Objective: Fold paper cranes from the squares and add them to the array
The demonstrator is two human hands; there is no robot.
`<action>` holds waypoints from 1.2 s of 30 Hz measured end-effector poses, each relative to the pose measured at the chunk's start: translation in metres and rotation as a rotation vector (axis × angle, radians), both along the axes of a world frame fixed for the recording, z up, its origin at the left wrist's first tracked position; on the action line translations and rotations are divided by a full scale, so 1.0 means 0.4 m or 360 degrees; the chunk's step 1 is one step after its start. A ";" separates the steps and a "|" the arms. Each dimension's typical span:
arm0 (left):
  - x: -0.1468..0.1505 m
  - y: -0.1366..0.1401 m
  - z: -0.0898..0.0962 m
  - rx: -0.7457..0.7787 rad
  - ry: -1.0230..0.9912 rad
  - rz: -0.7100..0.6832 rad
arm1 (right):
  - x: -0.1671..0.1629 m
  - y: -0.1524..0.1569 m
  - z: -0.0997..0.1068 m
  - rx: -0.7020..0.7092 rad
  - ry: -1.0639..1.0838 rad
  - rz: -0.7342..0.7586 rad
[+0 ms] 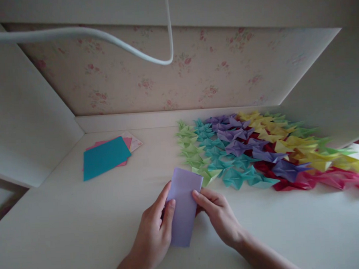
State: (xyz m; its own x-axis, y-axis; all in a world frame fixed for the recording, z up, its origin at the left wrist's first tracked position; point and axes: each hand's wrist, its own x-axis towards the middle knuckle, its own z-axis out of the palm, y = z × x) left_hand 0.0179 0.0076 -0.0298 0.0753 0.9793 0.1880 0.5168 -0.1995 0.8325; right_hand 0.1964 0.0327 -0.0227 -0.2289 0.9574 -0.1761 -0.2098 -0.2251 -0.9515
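A folded sheet of lilac origami paper [183,214], now a tall narrow rectangle, is held up over the white table between both hands. My left hand [156,226] grips its left edge, thumb on the front and fingers behind. On the opposite edge, my right hand [216,211] pinches the paper near the top right with the thumb in front; its other fingers are partly hidden behind the sheet. Just beyond the paper, a light green folded paper piece [205,174] lies at the near end of a row of similar ones.
Rows of origami pieces in teal [234,175], purple [240,147], yellow [297,144] and red-pink [329,179] cover the right side. Flat teal paper [107,158] lies over pink sheets at left. A white cable [127,49] hangs before the floral back wall [146,84].
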 end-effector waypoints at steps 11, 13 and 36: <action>-0.007 -0.005 0.004 0.0076 0.0030 -0.0022 | 0.029 0.032 -0.023 0.0068 0.0086 -0.0387; -0.005 -0.006 0.004 0.0073 0.0040 -0.0023 | 0.029 0.029 -0.018 0.0109 0.0014 -0.0332; -0.016 0.003 0.034 -0.0281 -0.0351 0.0261 | 0.021 -0.011 -0.039 0.0477 -0.0348 -0.0252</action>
State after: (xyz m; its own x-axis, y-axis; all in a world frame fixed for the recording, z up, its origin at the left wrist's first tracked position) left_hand 0.0117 0.0088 -0.0164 -0.1098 0.9939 0.0082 0.3333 0.0291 0.9424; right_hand 0.2049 0.0283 -0.0381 -0.0623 0.9941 0.0883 -0.0048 0.0882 -0.9961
